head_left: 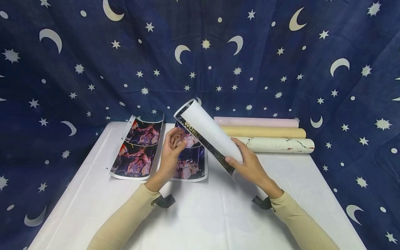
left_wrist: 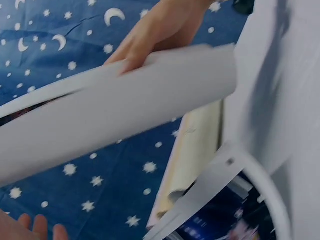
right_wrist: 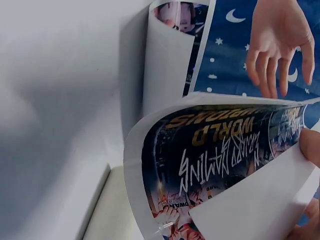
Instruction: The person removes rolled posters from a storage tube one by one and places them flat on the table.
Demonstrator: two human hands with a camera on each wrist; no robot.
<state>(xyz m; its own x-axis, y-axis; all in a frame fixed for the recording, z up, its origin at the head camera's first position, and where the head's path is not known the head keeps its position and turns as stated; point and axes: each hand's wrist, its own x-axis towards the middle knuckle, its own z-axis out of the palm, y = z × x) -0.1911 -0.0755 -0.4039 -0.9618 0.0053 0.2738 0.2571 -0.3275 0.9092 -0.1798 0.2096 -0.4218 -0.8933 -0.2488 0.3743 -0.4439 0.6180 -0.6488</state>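
A half-rolled poster (head_left: 212,133), white on its back, slants above the table. My right hand (head_left: 250,166) grips its lower right edge between thumb and fingers. Inside the curl, the right wrist view shows dark printing (right_wrist: 215,150) with gold and white lettering. My left hand (head_left: 170,147) is beside the poster's upper left end, its fingers relaxed and holding nothing; the right wrist view shows those fingers (right_wrist: 272,70) extended and apart from the paper. Beneath and behind the left hand, a second photo poster (head_left: 189,166) lies on the table, partly covered in the head view.
Left of it another curling photo poster (head_left: 137,149) lies on the white-covered table (head_left: 200,222). At the back right are a pink roll (head_left: 256,122), a yellow roll (head_left: 265,132) and a cream patterned roll (head_left: 281,145). A blue moon-and-star curtain (head_left: 200,55) hangs behind.
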